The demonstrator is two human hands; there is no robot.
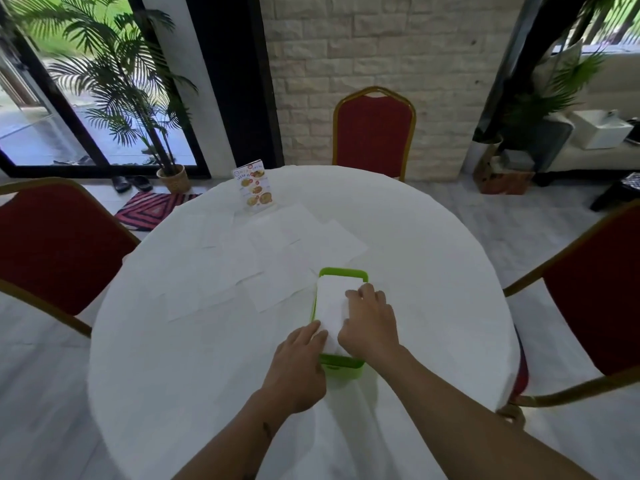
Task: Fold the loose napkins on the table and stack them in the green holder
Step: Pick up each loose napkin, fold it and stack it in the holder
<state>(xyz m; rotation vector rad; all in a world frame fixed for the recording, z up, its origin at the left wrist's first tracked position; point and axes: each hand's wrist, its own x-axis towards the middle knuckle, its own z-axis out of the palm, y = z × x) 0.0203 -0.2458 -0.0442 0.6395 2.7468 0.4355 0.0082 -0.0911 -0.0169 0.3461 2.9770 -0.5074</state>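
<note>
Both hands — left hand (302, 355) and right hand (369, 320) — are pressing a folded napkin (330, 308) into the green holder (341, 368), lower centre; next, picking another loose napkin (277, 289) lying mid-frame on the bench (433, 254).

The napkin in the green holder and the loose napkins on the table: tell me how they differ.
The napkin in the holder is folded into a narrow rectangle; the loose napkins lie opened out and wider. The folded one sits inside the green holder; the loose ones lie spread and overlapping on the tablecloth beyond it. The left hand and right hand rest on the folded one; nothing touches the loose ones. All are plain white.
</note>
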